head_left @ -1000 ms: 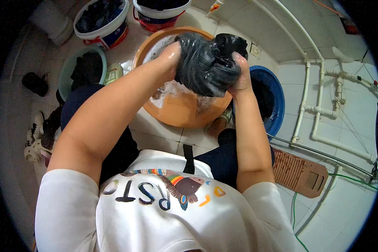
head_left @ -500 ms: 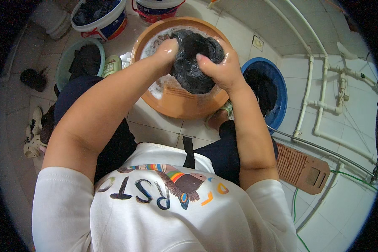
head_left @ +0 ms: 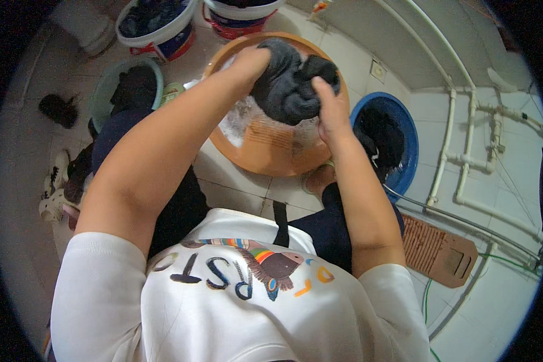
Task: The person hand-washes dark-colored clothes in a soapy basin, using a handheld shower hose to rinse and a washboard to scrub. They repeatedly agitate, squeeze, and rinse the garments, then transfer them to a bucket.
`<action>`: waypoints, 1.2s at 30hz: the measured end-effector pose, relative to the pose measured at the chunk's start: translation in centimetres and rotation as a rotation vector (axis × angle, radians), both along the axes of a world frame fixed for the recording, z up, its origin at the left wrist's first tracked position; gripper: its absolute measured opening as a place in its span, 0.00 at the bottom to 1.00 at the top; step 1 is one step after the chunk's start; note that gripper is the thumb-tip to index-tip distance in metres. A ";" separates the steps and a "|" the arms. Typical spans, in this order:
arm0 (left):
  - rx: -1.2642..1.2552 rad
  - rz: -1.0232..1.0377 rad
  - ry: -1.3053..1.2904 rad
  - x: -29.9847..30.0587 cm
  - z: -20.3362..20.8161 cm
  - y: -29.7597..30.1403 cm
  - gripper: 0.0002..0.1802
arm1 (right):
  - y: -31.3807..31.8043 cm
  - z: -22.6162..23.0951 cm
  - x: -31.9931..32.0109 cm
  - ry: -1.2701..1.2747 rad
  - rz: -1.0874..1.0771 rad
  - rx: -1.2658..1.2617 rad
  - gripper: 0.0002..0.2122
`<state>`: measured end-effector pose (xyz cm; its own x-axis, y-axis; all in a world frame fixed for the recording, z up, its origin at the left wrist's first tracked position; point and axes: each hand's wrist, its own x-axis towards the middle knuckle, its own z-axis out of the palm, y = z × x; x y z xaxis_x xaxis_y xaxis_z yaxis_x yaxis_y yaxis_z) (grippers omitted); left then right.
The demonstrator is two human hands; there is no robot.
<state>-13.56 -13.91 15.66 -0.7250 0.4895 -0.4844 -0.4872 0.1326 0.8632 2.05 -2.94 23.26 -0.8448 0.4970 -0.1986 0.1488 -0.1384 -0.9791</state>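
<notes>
Both of my hands hold a wet, dark grey garment (head_left: 286,90) above an orange basin (head_left: 247,161). My left hand (head_left: 251,63) is closed on its left side, with most of the fingers hidden in the cloth. Along the right side, my right hand (head_left: 333,107) grips it with the thumb on top and the other fingers largely out of sight. The garment is bunched into folds, and its exact kind does not show. White suds and water lie in the basin below, beside a ridged washboard surface (head_left: 268,134).
A blue basin (head_left: 412,142) with black clothes (head_left: 380,137) stands at the right, near a brown washboard (head_left: 437,250) and white pipes (head_left: 450,133). Two buckets (head_left: 178,43) stand at the far left. A pale green basin (head_left: 95,90) holds dark cloth beside a bottle (head_left: 172,92).
The garment has gone from a compact, glistening bundle to a looser, folded shape. My right hand has moved right and lower on it. The whole view has shifted slightly.
</notes>
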 end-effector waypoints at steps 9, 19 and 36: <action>0.546 0.052 0.029 -5.0 12.3 -7.5 0.17 | -0.8 1.0 -2.8 -0.359 0.129 -0.619 0.32; 0.154 0.462 0.298 -10.0 16.0 -25.9 0.20 | -0.9 -2.2 -2.4 -0.351 0.214 -0.445 0.21; -0.987 -0.175 0.871 -22.4 0.1 -21.2 0.29 | -0.1 -8.0 -1.9 -0.636 0.290 -0.214 0.17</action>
